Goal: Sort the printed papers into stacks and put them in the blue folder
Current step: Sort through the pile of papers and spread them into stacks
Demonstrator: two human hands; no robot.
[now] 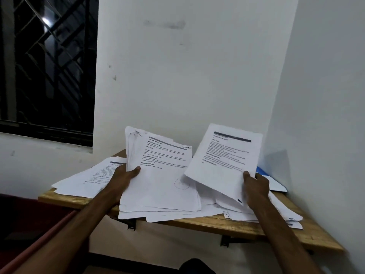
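My left hand (pixel 123 177) grips the left edge of a thick bundle of printed papers (pixel 162 175), tilted up off the shelf, thumb on the top sheet. My right hand (pixel 255 186) pinches the lower right corner of a thinner set of printed sheets (pixel 225 161), raised and tilted toward me. A separate stack of papers (pixel 88 178) lies flat at the shelf's left end. More loose sheets (pixel 280 212) lie under my right hand. The blue folder (pixel 275 181) shows only as a corner at the back right, mostly hidden behind the raised sheets.
The papers rest on a narrow wooden wall shelf (pixel 197 224) held by black brackets (pixel 225 241). White walls close in behind and on the right. A dark barred window (pixel 47 66) is at the upper left. Papers overhang the shelf's front edge.
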